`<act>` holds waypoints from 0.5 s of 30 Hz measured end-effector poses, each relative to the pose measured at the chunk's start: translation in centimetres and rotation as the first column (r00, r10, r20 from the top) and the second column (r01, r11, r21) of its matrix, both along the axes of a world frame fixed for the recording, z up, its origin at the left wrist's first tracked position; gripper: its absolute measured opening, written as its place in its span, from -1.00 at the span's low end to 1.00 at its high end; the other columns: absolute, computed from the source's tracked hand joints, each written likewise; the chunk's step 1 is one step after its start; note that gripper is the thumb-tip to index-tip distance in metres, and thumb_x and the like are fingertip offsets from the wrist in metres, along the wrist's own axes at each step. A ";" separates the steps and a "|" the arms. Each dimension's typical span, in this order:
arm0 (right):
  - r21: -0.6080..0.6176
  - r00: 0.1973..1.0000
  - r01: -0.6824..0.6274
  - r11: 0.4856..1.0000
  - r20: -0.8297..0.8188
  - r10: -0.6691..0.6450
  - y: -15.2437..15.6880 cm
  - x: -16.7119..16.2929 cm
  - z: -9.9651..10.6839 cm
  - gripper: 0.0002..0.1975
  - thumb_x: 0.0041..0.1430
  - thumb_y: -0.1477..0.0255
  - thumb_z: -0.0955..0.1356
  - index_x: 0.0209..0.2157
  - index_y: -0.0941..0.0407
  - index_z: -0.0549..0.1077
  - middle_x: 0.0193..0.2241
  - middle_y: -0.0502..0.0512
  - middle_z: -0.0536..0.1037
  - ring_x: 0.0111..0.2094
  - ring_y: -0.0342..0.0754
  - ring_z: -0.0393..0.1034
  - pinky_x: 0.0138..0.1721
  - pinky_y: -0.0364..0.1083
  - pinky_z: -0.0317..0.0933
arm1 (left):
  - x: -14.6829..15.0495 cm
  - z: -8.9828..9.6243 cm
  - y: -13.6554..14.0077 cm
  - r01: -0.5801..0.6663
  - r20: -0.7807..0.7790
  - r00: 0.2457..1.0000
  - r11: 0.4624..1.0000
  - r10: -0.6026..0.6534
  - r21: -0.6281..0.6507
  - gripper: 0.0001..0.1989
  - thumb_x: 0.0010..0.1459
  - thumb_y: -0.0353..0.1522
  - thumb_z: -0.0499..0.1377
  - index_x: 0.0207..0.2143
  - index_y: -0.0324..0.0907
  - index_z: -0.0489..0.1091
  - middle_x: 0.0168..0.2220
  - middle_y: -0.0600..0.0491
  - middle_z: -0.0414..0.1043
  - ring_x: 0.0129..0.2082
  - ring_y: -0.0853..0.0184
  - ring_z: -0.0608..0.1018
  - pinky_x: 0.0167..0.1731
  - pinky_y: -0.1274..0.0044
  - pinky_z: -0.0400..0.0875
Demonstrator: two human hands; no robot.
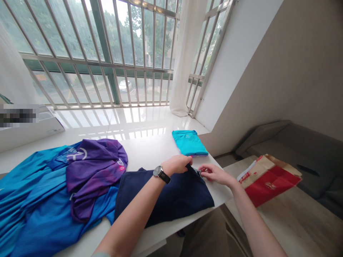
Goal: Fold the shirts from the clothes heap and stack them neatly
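A dark navy garment lies folded on the white tabletop in front of me; I cannot tell its exact kind. My left hand, with a black-strapped watch on the wrist, pinches its far right edge and lifts it slightly. Close by on the right, my right hand has its fingers pinched at the same edge, where a greyish strip shows. Just beyond the hands rests a neatly folded turquoise shirt. To the left, purple and blue sports garments lie in a loose heap.
The white table runs up to a windowsill below a barred window. A white box stands at far left. Off the table's right edge are a red and brown paper bag and a grey sofa.
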State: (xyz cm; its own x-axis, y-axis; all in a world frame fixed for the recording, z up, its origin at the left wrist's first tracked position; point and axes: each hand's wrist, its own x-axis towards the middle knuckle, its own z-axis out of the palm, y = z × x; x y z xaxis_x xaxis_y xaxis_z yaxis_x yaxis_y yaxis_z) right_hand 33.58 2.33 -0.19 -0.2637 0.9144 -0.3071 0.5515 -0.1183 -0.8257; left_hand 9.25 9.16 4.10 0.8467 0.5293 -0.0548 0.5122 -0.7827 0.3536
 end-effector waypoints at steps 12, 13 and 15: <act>0.158 0.981 0.134 0.978 0.117 -0.153 0.5 -2.7 0.2 -0.73 -0.03 0.24 0.43 -0.41 0.07 0.30 -0.60 -0.12 0.37 -0.60 -0.15 0.28 -0.55 -0.15 0.13 | -0.9 0.9 0.7 0.167 -0.005 0.985 0.958 -0.173 -0.233 -0.76 0.05 -0.40 0.35 -0.17 -0.14 0.60 -0.21 0.06 0.62 -0.24 0.30 0.58 -0.29 0.58 0.38; 0.220 0.969 0.150 0.964 0.161 -0.188 0.5 -3.2 0.1 -0.75 -0.04 0.30 0.43 -0.41 0.06 0.29 -0.61 -0.13 0.37 -0.59 -0.14 0.29 -0.54 -0.16 0.12 | -1.1 1.1 0.8 0.184 0.007 0.982 0.952 -0.188 -0.244 -0.77 0.05 -0.40 0.35 -0.18 -0.14 0.60 -0.22 0.07 0.62 -0.26 0.31 0.58 -0.30 0.58 0.38; 0.337 0.939 0.154 0.929 0.244 -0.244 0.5 -4.3 -0.3 -0.79 -0.07 0.40 0.41 -0.41 0.06 0.28 -0.60 -0.13 0.38 -0.55 -0.14 0.30 -0.51 -0.16 0.10 | -1.5 1.3 0.9 0.208 0.035 0.978 0.944 -0.206 -0.255 -0.78 0.04 -0.41 0.35 -0.19 -0.14 0.60 -0.24 0.08 0.62 -0.27 0.32 0.57 -0.30 0.58 0.37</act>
State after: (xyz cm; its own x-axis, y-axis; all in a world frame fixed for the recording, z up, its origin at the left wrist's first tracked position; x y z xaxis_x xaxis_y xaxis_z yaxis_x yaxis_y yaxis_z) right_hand 29.32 2.79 -0.44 -0.0122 0.9993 -0.0357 0.7546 -0.0142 -0.6560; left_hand 7.78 10.09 5.41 0.9371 0.3108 -0.1587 0.3447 -0.7537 0.5595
